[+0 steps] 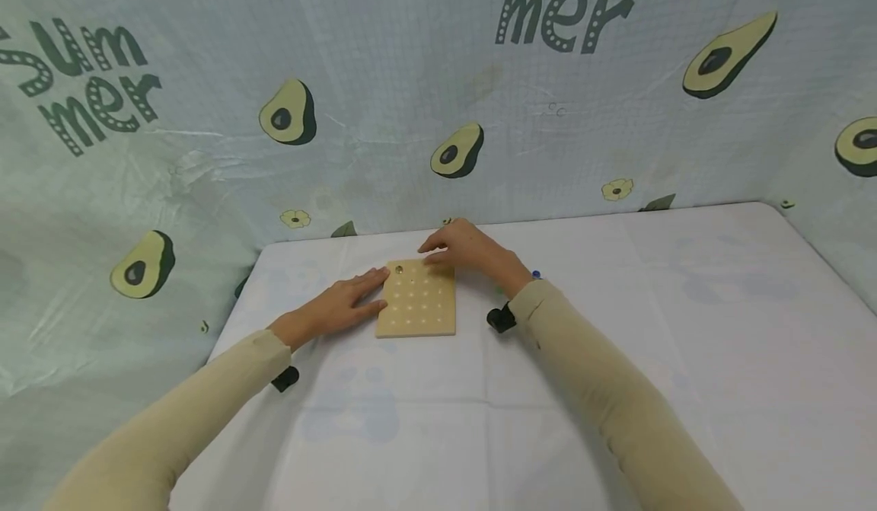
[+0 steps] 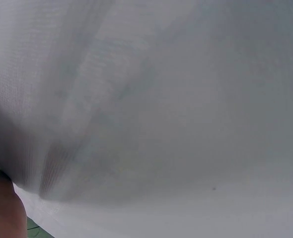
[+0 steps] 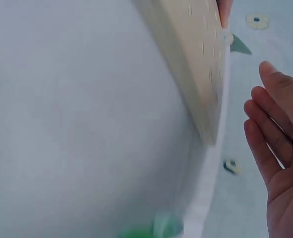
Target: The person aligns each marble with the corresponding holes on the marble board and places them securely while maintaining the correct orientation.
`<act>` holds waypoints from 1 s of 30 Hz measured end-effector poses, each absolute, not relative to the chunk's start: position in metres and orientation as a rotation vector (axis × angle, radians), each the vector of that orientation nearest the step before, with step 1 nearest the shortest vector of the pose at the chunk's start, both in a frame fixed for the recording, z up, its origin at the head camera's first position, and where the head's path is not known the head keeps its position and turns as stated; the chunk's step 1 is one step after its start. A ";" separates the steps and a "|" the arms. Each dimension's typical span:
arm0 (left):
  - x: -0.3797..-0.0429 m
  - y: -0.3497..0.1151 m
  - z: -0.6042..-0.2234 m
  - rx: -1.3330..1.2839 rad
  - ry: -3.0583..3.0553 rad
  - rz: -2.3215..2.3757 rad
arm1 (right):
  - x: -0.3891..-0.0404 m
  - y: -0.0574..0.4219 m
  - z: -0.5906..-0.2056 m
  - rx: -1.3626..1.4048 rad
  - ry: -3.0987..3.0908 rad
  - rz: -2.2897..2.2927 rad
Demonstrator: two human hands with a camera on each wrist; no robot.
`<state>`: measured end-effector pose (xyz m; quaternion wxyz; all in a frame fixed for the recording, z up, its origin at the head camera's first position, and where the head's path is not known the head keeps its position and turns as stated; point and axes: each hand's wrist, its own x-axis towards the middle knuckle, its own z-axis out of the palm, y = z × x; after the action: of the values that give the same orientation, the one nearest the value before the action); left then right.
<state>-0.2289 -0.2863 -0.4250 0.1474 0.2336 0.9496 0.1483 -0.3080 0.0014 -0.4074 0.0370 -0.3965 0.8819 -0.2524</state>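
Observation:
A square, pale wooden board (image 1: 416, 309) with rows of light dots lies on the table. One small, shiny round piece (image 1: 400, 269) sits at its far left corner. My left hand (image 1: 342, 303) rests flat beside it, extended fingers at the board's left edge. Over the far right corner hovers my right hand (image 1: 471, 247), its fingers loosely bent. In the right wrist view that hand (image 3: 283, 119) shows nothing between thumb and fingers. Only a bit of the left hand (image 2: 5, 213) enters the left wrist view.
By my right wrist lie a small blue item (image 1: 537, 274) and a green one (image 1: 499, 290), partly hidden by the arm. Blurred green shapes (image 3: 141, 232) appear low in the right wrist view. A white cloth covers the table (image 1: 425, 435); an avocado-print curtain (image 1: 384, 115) hangs behind.

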 end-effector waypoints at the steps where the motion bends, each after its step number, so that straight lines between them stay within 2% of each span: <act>1: -0.229 -0.286 -0.425 0.676 2.735 0.423 | -0.307 0.010 -0.405 -1.244 2.705 -0.781; 6: -0.229 -0.288 -0.422 0.694 2.748 0.409 | -0.298 0.054 -0.394 -1.300 2.702 -0.850; 18: -0.229 -0.289 -0.423 0.698 2.737 0.432 | -0.279 0.145 -0.397 -1.107 2.793 -0.780; 25: -0.230 -0.287 -0.423 0.687 2.740 0.439 | -0.286 0.173 -0.405 -1.083 2.764 -0.775; 30: -0.231 -0.285 -0.425 0.681 2.740 0.429 | -0.297 0.176 -0.407 -1.189 2.721 -0.765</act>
<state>-0.2307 -0.2851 -0.4249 0.1423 0.2359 0.9497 0.1485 -0.2975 0.1759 -0.4071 0.0375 -0.3873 0.8868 -0.2494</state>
